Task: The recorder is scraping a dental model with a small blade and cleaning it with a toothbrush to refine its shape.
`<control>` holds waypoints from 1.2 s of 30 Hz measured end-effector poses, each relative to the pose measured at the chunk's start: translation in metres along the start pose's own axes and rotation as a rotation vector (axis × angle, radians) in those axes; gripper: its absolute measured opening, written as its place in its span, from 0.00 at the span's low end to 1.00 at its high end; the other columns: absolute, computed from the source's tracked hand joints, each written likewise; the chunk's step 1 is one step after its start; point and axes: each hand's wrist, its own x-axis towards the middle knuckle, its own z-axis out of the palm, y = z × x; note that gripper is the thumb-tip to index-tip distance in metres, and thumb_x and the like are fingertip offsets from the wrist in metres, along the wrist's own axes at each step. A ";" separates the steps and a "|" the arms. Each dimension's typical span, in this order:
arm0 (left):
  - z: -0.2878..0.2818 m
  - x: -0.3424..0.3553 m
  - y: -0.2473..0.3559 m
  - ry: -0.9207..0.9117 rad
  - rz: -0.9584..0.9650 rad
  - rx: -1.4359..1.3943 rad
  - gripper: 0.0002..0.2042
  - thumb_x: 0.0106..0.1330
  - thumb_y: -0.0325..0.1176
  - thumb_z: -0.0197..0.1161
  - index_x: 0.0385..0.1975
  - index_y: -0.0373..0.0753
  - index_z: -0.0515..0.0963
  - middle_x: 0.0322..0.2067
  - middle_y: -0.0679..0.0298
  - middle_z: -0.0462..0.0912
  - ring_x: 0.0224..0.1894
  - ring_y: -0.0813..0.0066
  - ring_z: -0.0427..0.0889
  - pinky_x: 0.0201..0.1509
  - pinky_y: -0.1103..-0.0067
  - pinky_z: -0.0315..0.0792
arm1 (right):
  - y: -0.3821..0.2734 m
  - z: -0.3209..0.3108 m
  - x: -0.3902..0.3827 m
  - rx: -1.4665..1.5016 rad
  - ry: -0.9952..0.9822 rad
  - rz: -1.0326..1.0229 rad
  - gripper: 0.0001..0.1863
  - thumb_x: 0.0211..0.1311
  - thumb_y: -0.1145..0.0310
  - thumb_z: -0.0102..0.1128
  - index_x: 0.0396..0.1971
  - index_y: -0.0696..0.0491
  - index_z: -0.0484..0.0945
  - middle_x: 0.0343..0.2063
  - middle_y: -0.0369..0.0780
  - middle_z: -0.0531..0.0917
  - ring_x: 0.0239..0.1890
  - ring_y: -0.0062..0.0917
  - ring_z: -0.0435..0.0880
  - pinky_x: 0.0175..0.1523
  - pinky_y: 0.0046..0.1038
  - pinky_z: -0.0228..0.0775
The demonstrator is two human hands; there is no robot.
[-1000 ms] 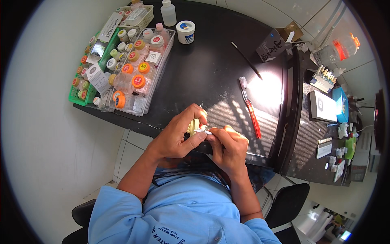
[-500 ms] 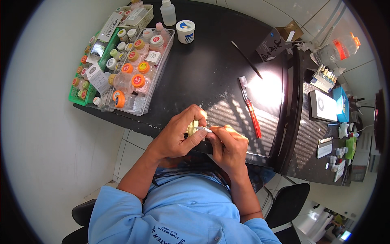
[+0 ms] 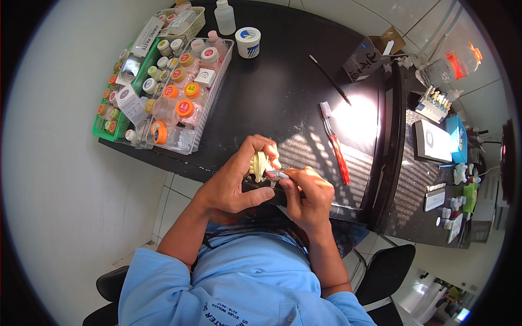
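Near the table's front edge, my left hand (image 3: 235,178) holds a pale yellow dental cast (image 3: 259,166), its fingers curled over the far side. The left thumb stretches out below the cast, apart from it. Close by on the right, my right hand (image 3: 308,195) pinches a small grey-white tool (image 3: 278,174) between thumb and fingers. The tool's tip reaches the cast's right side; whether they touch, I cannot tell. Most of the tool is hidden in my fingers, so its exact kind does not show.
A red toothbrush (image 3: 335,144) and a dark thin brush (image 3: 330,79) lie to the right. Baskets (image 3: 205,117) of small capped jars stand at the left, with a white tub (image 3: 248,42) and a squeeze bottle (image 3: 224,17) behind. A side counter (image 3: 408,190) adjoins the table.
My left thumb has moved down, away from the tool and the cast. More of the cast now shows, its row of teeth included. The right hand has barely shifted.
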 end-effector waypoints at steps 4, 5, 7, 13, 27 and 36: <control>-0.001 -0.001 0.000 -0.039 -0.028 -0.002 0.38 0.61 0.35 0.78 0.69 0.39 0.62 0.61 0.56 0.65 0.57 0.72 0.74 0.65 0.71 0.72 | -0.002 -0.001 -0.001 -0.024 -0.036 -0.017 0.08 0.66 0.68 0.78 0.38 0.53 0.88 0.19 0.39 0.79 0.20 0.32 0.78 0.28 0.33 0.69; -0.001 -0.002 0.000 -0.039 -0.061 -0.034 0.39 0.61 0.34 0.78 0.69 0.39 0.61 0.61 0.57 0.65 0.57 0.72 0.73 0.65 0.71 0.72 | -0.004 -0.002 -0.001 -0.026 -0.039 -0.022 0.08 0.64 0.67 0.79 0.37 0.53 0.88 0.19 0.38 0.78 0.19 0.31 0.77 0.27 0.33 0.68; 0.000 -0.002 0.003 -0.024 -0.092 -0.034 0.39 0.62 0.34 0.77 0.70 0.39 0.60 0.61 0.57 0.65 0.56 0.73 0.73 0.65 0.72 0.72 | -0.004 -0.002 0.000 -0.029 -0.042 -0.026 0.08 0.63 0.67 0.80 0.37 0.52 0.88 0.18 0.38 0.77 0.19 0.31 0.76 0.27 0.33 0.67; 0.001 -0.002 0.006 -0.003 -0.138 -0.043 0.36 0.66 0.33 0.73 0.70 0.39 0.59 0.62 0.57 0.64 0.56 0.74 0.72 0.65 0.74 0.71 | -0.003 -0.002 0.000 -0.029 -0.034 -0.043 0.08 0.62 0.67 0.80 0.36 0.51 0.88 0.18 0.37 0.75 0.18 0.30 0.74 0.26 0.33 0.66; 0.002 0.002 0.007 0.013 -0.057 0.147 0.22 0.71 0.32 0.70 0.60 0.38 0.68 0.55 0.57 0.72 0.53 0.73 0.73 0.60 0.74 0.70 | -0.001 0.000 -0.001 -0.095 -0.028 -0.020 0.08 0.65 0.66 0.78 0.37 0.52 0.88 0.17 0.38 0.76 0.19 0.34 0.76 0.28 0.36 0.68; 0.006 0.002 0.009 0.057 -0.058 0.147 0.26 0.68 0.36 0.71 0.61 0.35 0.67 0.53 0.57 0.71 0.52 0.72 0.72 0.60 0.74 0.69 | -0.003 -0.002 -0.001 -0.053 -0.049 -0.023 0.08 0.65 0.66 0.78 0.36 0.51 0.87 0.18 0.38 0.76 0.18 0.33 0.75 0.27 0.35 0.67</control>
